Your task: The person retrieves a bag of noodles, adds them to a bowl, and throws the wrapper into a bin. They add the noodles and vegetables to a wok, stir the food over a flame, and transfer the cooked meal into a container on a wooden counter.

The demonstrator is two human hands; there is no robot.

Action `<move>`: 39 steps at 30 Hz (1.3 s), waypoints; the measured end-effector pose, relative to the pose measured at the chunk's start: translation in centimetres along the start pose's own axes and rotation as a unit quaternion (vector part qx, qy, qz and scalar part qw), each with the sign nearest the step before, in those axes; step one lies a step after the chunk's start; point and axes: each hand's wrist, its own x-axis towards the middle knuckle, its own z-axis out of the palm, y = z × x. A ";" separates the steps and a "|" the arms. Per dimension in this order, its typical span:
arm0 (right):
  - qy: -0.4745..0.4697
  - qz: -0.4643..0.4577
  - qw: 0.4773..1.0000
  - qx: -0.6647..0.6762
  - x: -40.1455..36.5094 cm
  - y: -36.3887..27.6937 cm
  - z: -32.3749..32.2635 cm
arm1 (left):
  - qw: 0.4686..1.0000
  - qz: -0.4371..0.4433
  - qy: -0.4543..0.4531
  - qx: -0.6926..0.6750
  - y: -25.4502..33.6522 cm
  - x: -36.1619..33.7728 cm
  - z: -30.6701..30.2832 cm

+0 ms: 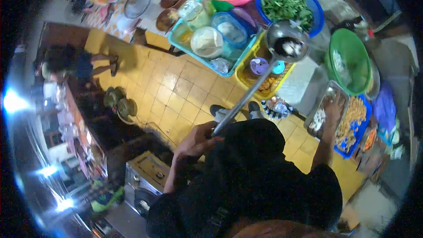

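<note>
Forward from the left hand (198, 140) extends the ladle (252, 89)

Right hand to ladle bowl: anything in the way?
Nothing tall shows on the direct line to the ladle bowl. The right hand is at the metal tray, fingers apparently inside, so it likely has to clear that rim. The green basket stands to one side.
</note>
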 end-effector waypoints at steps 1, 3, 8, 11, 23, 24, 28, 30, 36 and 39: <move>0.064 -0.012 0.998 -0.006 0.2 -0.1 0.7 | 0.997 0.071 -0.009 -0.002 -1.0 0.3 0.5; -0.085 -0.033 0.995 -0.046 -0.9 -4.0 -3.0 | 0.994 0.074 -0.029 0.069 1.8 -1.2 0.1; 0.120 -0.172 0.976 0.049 1.3 0.8 6.1 | 0.979 0.184 0.036 0.078 1.6 -0.1 4.8; 0.090 -0.167 0.979 0.081 1.8 -0.6 4.5 | 0.975 0.172 0.039 0.135 1.8 -1.2 6.0; 0.069 -0.200 0.966 0.148 2.6 -7.7 1.0 | 0.974 0.206 0.087 0.039 -3.1 -1.1 7.5; 0.067 -0.204 0.965 0.150 2.8 -8.1 0.8 | 0.972 0.211 0.093 0.036 -3.0 -1.6 7.4; 0.068 -0.219 0.960 0.161 3.0 -9.9 0.2 | 0.965 0.231 0.127 -0.005 -4.5 -1.4 7.4; 0.067 -0.227 0.958 0.164 3.2 -10.8 -0.2 | 0.974 0.182 0.127 -0.039 -3.9 -2.5 7.3; 0.066 -0.242 0.952 0.174 3.6 -13.0 -1.3 | 0.950 0.157 0.229 -0.145 -5.6 -4.4 6.6; 0.064 -0.258 0.948 0.175 3.6 -14.5 -2.1 | 0.925 0.129 0.258 -0.247 -7.3 -5.8 5.1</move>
